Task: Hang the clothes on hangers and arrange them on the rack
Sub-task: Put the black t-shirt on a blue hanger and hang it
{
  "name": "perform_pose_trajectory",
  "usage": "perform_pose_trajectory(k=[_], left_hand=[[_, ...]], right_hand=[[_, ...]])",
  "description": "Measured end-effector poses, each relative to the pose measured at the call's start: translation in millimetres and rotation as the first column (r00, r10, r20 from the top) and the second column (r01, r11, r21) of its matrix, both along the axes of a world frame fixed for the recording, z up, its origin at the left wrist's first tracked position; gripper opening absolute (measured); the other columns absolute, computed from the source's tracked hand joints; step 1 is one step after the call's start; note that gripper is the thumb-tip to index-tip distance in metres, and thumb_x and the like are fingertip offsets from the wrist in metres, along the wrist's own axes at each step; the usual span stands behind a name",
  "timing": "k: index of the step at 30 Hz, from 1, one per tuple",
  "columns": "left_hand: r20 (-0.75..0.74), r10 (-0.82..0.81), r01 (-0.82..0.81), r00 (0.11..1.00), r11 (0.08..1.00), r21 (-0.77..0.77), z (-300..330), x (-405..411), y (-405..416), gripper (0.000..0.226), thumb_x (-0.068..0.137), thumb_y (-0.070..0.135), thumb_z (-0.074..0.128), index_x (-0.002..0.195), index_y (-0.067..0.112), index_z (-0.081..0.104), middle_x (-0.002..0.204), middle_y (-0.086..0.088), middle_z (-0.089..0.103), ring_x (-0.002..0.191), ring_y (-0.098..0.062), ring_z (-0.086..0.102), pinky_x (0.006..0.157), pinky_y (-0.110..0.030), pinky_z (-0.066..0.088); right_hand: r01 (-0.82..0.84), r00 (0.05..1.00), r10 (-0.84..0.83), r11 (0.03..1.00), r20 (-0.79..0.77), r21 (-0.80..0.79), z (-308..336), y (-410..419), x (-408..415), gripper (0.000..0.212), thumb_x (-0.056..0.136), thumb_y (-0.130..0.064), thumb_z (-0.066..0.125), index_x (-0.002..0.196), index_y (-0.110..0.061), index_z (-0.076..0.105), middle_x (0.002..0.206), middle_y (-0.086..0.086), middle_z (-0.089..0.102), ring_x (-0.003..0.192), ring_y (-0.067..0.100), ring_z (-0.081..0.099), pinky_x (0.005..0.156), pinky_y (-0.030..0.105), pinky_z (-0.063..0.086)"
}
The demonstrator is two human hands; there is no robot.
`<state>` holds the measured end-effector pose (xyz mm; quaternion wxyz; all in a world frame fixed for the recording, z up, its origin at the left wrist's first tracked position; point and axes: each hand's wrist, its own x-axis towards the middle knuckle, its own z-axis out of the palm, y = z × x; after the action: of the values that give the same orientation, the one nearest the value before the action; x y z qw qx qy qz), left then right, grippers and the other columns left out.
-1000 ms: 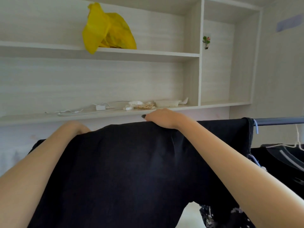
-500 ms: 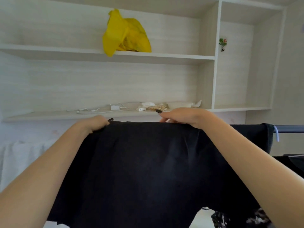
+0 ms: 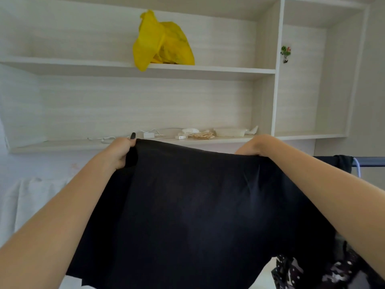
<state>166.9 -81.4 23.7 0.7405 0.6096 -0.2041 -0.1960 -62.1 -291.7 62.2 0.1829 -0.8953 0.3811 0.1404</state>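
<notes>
Holding up a black garment [image 3: 198, 205] by its top edge, left hand [image 3: 118, 152] pinching one corner, right hand [image 3: 253, 146] gripping the other; no hanger visible, so fetching one is probably next

Matt black cloth garment [image 3: 198, 205]; pale woodgrain shelf [image 3: 145, 67].

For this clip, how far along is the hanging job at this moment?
Done: at least one dark garment already hangs on the rack rail at far right. In hand: the left hand and right hand hold a black garment spread by its top edge; no hanger is visible in it. Left: getting it onto a hanger and the rail, plus the patterned clothing lower right.
</notes>
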Motion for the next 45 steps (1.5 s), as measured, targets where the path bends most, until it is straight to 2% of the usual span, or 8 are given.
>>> perform_pose_trajectory(k=[4, 15, 18, 25, 31, 34, 40, 45], left_hand=[[0.009, 0.04, -0.04, 0.999, 0.999, -0.008, 0.2, 2.4, 6.5, 0.017, 0.1, 0.013, 0.045, 0.087, 0.021, 0.053, 0.081, -0.001, 0.055, 0.066, -0.015, 0.057, 0.038, -0.015, 0.049], [0.052, 0.07, -0.072, 0.996, 0.997, 0.036, -2.2, 1.7, -1.4, 0.02, 0.1, 0.01, 0.044, 0.082, 0.013, 0.051, 0.064, 0.004, 0.06, 0.06, -0.011, 0.056, 0.044, -0.018, 0.049], [0.091, 0.073, -0.079, 0.993, 0.995, 0.065, -1.2, 2.1, -0.5, 0.021, 0.1, 0.011, 0.044, 0.08, 0.01, 0.052, 0.041, 0.01, 0.062, 0.059, -0.013, 0.059, 0.049, -0.024, 0.05], [0.132, 0.08, -0.094, 0.988, 0.99, 0.102, -4.1, 13.3, 3.4, 0.013, 0.1, 0.013, 0.044, 0.09, 0.01, 0.053, 0.078, -0.004, 0.054, 0.067, -0.018, 0.054, 0.044, -0.02, 0.05], [0.155, 0.103, -0.14, 0.983, 0.957, 0.256, -6.1, 31.7, -1.1, 0.013, 0.1, 0.015, 0.043, 0.1, 0.006, 0.053, 0.077, -0.009, 0.053, 0.065, -0.022, 0.052, 0.051, -0.026, 0.048], [0.196, 0.047, -0.128, 0.98, 0.897, 0.423, -6.9, 32.5, -0.3, 0.017, 0.098, 0.012, 0.044, 0.11, 0.005, 0.053, 0.085, -0.012, 0.056, 0.077, -0.027, 0.054, 0.07, -0.031, 0.042], [0.347, -0.052, -0.166, 0.936, 0.805, 0.57, -5.4, 21.1, 3.3, 0.013, 0.092, 0.01, 0.049, 0.081, 0.005, 0.055, 0.09, -0.013, 0.053, 0.082, -0.025, 0.052, 0.072, -0.031, 0.039], [0.822, 0.137, -0.562, 0.553, 0.79, 0.246, 9.8, -8.7, 1.5, 0.018, 0.096, 0.021, 0.049, 0.104, 0.006, 0.055, 0.11, -0.014, 0.059, 0.104, -0.031, 0.057, 0.088, -0.039, 0.044]], right_hand=[[0.055, 0.984, -0.084, 0.983, -0.157, -0.178, 0.8, -21.2, -20.5, 0.041, 0.099, -0.031, 0.046, 0.125, 0.0, 0.058, 0.12, 0.011, 0.062, 0.079, 0.018, 0.058, 0.083, 0.028, 0.045], [0.135, 0.953, -0.234, 0.898, -0.194, -0.42, -3.3, -60.5, -49.4, 0.041, 0.099, -0.022, 0.049, 0.134, -0.003, 0.049, 0.141, 0.011, 0.048, 0.099, 0.017, 0.045, 0.1, 0.027, 0.038], [0.145, 0.95, -0.235, 0.915, -0.205, -0.377, -3.2, -70.7, -54.2, 0.043, 0.099, -0.024, 0.047, 0.136, -0.002, 0.046, 0.131, 0.013, 0.049, 0.097, 0.017, 0.047, 0.092, 0.026, 0.042], [0.067, 0.967, -0.114, 0.976, -0.226, -0.205, -4.1, -76.0, -50.9, 0.04, 0.102, -0.021, 0.041, 0.134, 0.003, 0.047, 0.115, 0.009, 0.056, 0.086, 0.014, 0.053, 0.081, 0.024, 0.042], [0.058, 0.989, -0.014, 0.952, 0.147, -0.302, -13.6, -91.4, -46.3, 0.032, 0.094, -0.029, 0.054, 0.11, -0.004, 0.067, 0.117, 0.01, 0.065, 0.104, 0.027, 0.061, 0.084, 0.033, 0.046], [0.199, 0.852, 0.034, 0.902, 0.523, -0.384, -9.7, -96.3, -55.2, 0.025, 0.092, -0.041, 0.053, 0.078, -0.024, 0.063, 0.099, 0.008, 0.064, 0.095, 0.03, 0.058, 0.076, 0.032, 0.043], [0.373, 0.627, 0.193, 0.776, 0.755, -0.508, -6.7, -84.3, -68.7, 0.022, 0.094, -0.041, 0.049, 0.085, -0.025, 0.062, 0.085, 0.003, 0.062, 0.079, 0.027, 0.055, 0.057, 0.028, 0.034], [0.428, 0.459, 0.32, 0.738, 0.829, -0.522, 3.8, -65.6, -84.7, 0.025, 0.093, -0.037, 0.052, 0.07, -0.027, 0.051, 0.065, -0.006, 0.053, 0.069, 0.022, 0.051, 0.051, 0.025, 0.029]])
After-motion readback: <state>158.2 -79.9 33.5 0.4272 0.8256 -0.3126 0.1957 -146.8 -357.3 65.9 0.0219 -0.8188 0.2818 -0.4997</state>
